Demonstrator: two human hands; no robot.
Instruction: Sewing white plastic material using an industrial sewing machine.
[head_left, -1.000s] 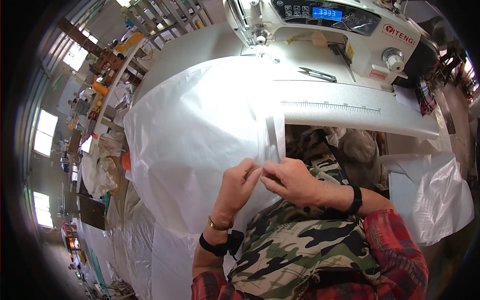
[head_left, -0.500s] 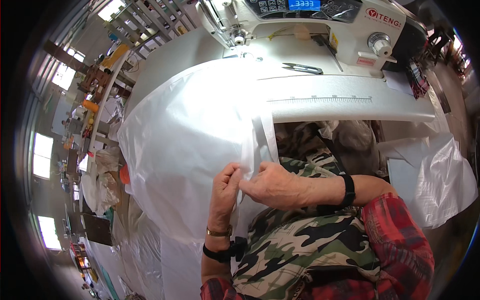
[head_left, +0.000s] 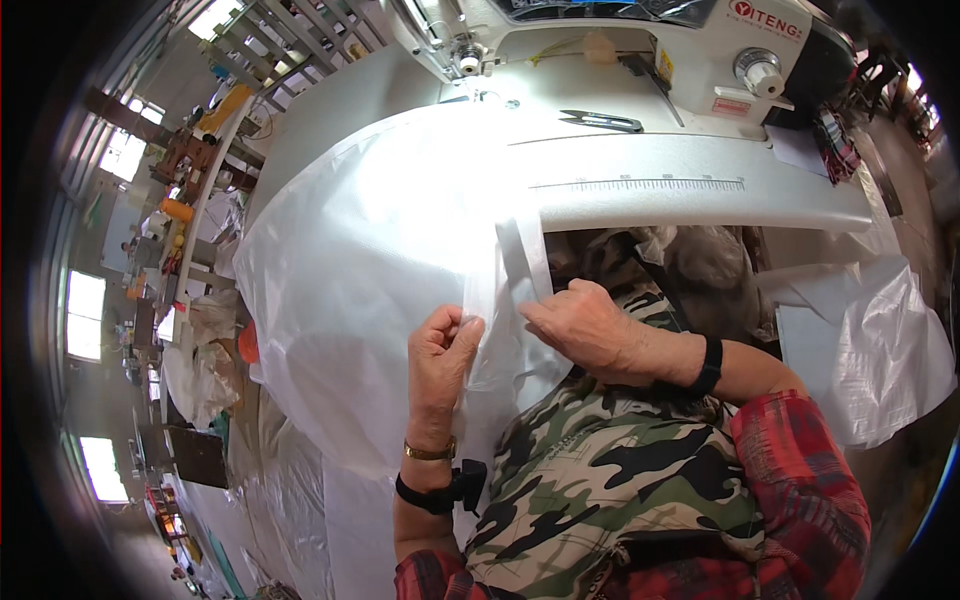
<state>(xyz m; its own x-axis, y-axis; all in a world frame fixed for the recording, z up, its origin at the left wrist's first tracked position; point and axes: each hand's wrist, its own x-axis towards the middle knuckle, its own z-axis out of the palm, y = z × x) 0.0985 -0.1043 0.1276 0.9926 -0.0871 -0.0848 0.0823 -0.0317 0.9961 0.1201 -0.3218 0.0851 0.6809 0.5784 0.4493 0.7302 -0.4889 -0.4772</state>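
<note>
The left hand (head_left: 443, 352) is curling shut on a fold of the white woven plastic sheet (head_left: 370, 280), thumb and fingers pinching the fabric just beside a narrow white strip (head_left: 517, 262) that is running down the sheet's edge. The right hand (head_left: 585, 330) is lying flatter, fingers together and pressing the strip's lower end against the sheet, gripping rather than open. The two hands are sitting close together, seemingly so that the strip's edge is lining up with the sheet's edge while the material is being held taut.

The sheet is draping off the front of the white desk (head_left: 690, 190) and bulging down over the person's lap, where the camouflage apron (head_left: 620, 490) is showing beneath it. The material is looking thin, slightly translucent and crisp, holding broad stiff billows rather than soft folds, with a faint sheen. The strip is flat and ribbon-like, of the same pale stuff.

On the desk, a white industrial sewing machine (head_left: 620, 40) is standing at the far edge, smooth and enamelled, and a pair of dark metal thread snips (head_left: 600, 121) is lying in front of it, well apart from the hands. A printed ruler scale (head_left: 640, 184) is running along the desk's front. More of the white woven material (head_left: 880, 360) is hanging at the person's right.
</note>
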